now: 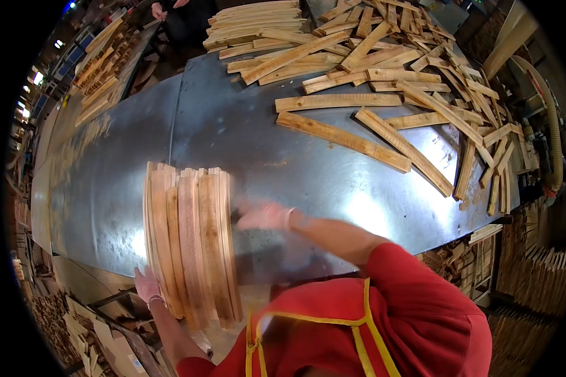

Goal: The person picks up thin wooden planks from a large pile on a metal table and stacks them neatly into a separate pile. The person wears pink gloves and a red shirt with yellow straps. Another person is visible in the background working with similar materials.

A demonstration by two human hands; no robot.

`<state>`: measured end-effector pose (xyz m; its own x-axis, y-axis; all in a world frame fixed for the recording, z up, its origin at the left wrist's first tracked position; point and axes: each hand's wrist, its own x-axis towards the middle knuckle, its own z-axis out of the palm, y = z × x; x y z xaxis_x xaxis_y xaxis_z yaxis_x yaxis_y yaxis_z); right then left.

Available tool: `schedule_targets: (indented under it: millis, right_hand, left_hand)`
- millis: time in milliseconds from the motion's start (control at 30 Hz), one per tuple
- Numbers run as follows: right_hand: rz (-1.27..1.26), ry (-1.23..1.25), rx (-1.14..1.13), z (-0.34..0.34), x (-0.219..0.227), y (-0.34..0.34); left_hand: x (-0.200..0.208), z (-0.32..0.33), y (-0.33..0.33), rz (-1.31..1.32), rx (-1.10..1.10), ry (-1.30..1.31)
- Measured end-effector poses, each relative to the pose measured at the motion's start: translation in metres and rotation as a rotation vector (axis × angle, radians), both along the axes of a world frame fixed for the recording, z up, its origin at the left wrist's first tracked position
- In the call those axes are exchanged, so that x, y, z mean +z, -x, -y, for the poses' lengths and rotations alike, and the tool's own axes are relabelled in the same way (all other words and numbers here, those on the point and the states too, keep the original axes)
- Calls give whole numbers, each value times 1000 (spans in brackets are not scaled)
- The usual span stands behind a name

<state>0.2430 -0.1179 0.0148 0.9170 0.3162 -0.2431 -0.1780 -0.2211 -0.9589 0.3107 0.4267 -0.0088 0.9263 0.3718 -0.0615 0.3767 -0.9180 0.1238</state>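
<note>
A row of wooden slats [192, 242] stands side by side on the metal tabletop in front of me, its near ends reaching past the table's edge. My left hand [147, 286], in a pale pink glove, rests against the row's left side near the lower end. Its fingers are apart and hold nothing that I can see. To the right of the row is my right hand [264, 215], gloved likewise. Motion smears its fingers, so their grip is unclear. It appears a little apart from the slats.
Loose wooden slats [383, 97] lie in a tangled heap at the far right of the metal table [233, 125]. A neater stack [258, 25] sits at the back. Another person's hand [159, 11] shows at the far left. A ribbed hose [550, 119] hangs at right.
</note>
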Motion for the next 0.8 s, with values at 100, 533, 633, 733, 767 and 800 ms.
schedule_targets:
  millis: [100,533,633,733,767,800]
  right_hand:
    - [217,902,-478,160,7,4]
    - [92,340,-398,302,11,13]
    - [289,851,-693,392,-18,30]
    - [172,1115,-676,423,-19,95]
    - [107,1166,-671,423,-24,119]
    - [-69,1170,-648,417,-24,134]
  left_hand:
    - [49,152,17,221,-189,129]
    - [-6,525,114,-820,110,1891]
    - [-21,517,110,-739,118,1804]
    - [-18,486,124,-673,345,2100]
    - [-7,484,127,-651,387,2117]
    - [13,487,126,-626,429,2133]
